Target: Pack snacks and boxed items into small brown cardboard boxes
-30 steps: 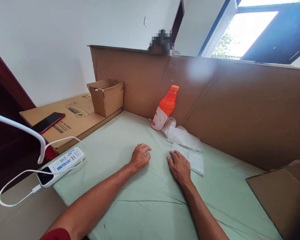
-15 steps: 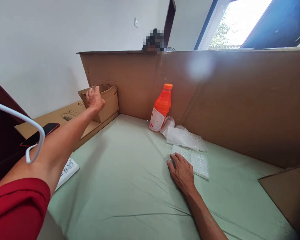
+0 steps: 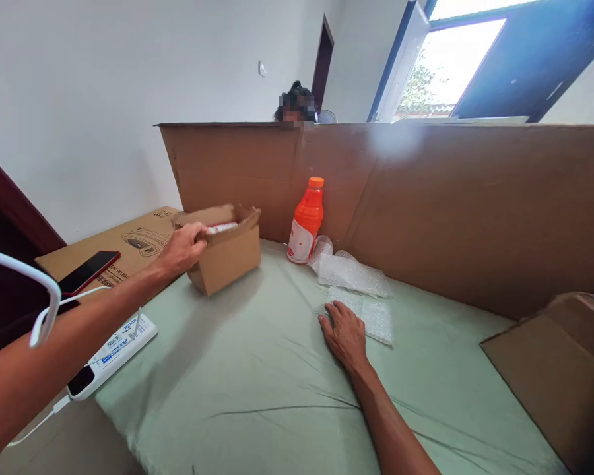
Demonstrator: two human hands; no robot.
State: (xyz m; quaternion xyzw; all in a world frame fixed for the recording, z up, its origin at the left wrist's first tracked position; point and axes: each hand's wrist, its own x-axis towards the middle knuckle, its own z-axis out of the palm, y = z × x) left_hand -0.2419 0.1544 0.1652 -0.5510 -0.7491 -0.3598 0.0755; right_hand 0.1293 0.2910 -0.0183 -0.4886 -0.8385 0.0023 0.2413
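Note:
My left hand [image 3: 182,248] grips the near rim of a small open cardboard box [image 3: 228,258], which is tilted and partly over the green cloth [image 3: 257,369]; something red and white shows inside it. My right hand [image 3: 345,334] lies flat on the cloth, fingers stretched out, its fingertips on the edge of a sheet of bubble wrap [image 3: 369,315]. More bubble wrap [image 3: 349,272] lies just behind, next to an orange bottle [image 3: 304,221] that stands against the cardboard wall [image 3: 426,204].
A flat printed carton [image 3: 138,241] at the left carries a red phone [image 3: 86,271]. A white power bank [image 3: 111,349] with a cable lies at the cloth's left edge. A cardboard piece [image 3: 554,376] sits at the right. Another person's head shows behind the wall.
My left hand left the cloth, reached to the small box on the flat carton, took its rim and pulled it onto the cloth. My right hand stayed put.

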